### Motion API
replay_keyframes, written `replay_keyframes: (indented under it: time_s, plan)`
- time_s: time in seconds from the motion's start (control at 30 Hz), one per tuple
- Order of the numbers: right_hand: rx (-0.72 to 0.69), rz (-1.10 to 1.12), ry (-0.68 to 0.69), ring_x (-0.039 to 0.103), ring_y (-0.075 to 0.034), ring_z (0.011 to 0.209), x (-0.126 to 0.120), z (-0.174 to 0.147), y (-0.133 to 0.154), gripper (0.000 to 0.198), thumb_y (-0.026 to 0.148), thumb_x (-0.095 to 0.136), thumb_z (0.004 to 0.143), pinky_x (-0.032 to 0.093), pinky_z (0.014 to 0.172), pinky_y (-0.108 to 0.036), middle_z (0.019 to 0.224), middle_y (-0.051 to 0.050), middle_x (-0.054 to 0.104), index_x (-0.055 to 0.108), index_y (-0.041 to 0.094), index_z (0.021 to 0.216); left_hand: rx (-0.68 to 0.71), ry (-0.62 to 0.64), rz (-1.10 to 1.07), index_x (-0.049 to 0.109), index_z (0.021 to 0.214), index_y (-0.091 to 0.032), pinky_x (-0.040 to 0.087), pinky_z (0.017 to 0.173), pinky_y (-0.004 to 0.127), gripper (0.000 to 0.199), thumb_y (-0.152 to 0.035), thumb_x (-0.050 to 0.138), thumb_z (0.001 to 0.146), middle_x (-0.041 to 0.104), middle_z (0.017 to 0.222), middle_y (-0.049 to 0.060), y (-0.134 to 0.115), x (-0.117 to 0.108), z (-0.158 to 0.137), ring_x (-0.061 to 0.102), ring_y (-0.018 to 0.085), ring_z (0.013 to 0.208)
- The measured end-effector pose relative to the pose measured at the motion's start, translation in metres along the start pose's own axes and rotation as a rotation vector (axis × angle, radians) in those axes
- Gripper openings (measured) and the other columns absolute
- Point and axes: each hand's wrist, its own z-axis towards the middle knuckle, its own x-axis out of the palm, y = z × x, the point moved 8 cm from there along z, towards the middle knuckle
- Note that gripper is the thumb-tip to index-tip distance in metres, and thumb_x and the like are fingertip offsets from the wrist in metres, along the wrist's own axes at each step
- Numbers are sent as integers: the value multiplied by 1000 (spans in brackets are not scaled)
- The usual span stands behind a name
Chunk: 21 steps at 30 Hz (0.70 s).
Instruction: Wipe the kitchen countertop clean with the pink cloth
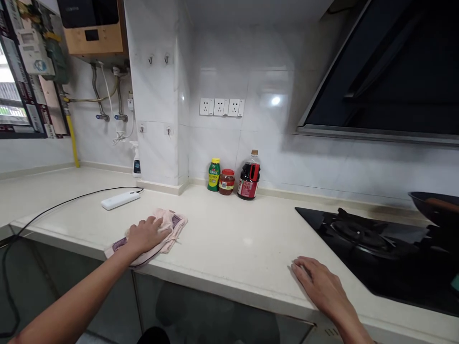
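Observation:
My left hand (146,235) presses down on a pink cloth (179,223) with purple patches, its fingers bent over the bunched fabric. The cloth lies crumpled on the cream countertop (229,243), and part of it reaches the front edge. Against the right part of the counter's front edge, my right hand (319,282) rests palm down. Its fingers are loosely curved, a little apart, and hold nothing. The black gas stove (358,248) is the nearest thing to it, on its right.
A white power bank (121,200) with a black cable lies behind the cloth. By the wall stand a spray bottle (136,162), a green bottle (214,175), a red-lidded jar (226,182) and a large dark sauce bottle (247,184). A wok (435,206) sits far right, under the range hood (390,71).

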Motion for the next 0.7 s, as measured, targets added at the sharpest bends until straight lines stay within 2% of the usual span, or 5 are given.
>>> replay_keyframes:
  time_s: [0.13, 0.3, 0.5, 0.6, 0.7]
  plan:
    - [-1, 20, 3, 55, -31, 124, 1, -1, -1, 57, 65, 26, 99, 39, 107, -50, 130, -7, 64, 66, 26, 112, 127, -3, -16, 54, 143, -23, 37, 106, 63, 72, -69, 32, 93, 43, 156, 18, -57, 8, -5, 43, 43, 138]
    - [10, 63, -17, 54, -32, 125, 2, -4, -3, 60, 66, 23, 100, 38, 109, -51, 130, -9, 64, 63, 24, 118, 388, 35, -87, 42, 153, -24, 25, 118, 60, 79, -74, 32, 93, 28, 167, 14, -163, 21, -25, 20, 36, 154]
    - [-35, 88, 5, 53, -30, 127, 8, -4, -12, 61, 62, 23, 99, 37, 112, -49, 132, -10, 63, 62, 22, 124, 743, 111, -252, 30, 160, -22, 24, 115, 67, 88, -77, 32, 91, 30, 165, 19, -288, 26, -84, 26, 43, 150]
    - [-68, 116, 30, 54, -30, 128, 11, -2, -18, 60, 60, 24, 98, 38, 113, -47, 131, -10, 65, 63, 23, 125, 863, 90, -290, 35, 157, -23, 30, 109, 66, 86, -77, 37, 90, 41, 157, 21, -319, 25, -112, 37, 44, 141]
    - [-12, 150, 55, 53, -30, 129, 12, -1, -25, 61, 61, 24, 98, 39, 113, -47, 131, -10, 65, 64, 24, 124, 928, 1, -293, 43, 152, -25, 38, 103, 57, 79, -74, 47, 90, 53, 143, 17, -319, 21, -127, 46, 39, 131]
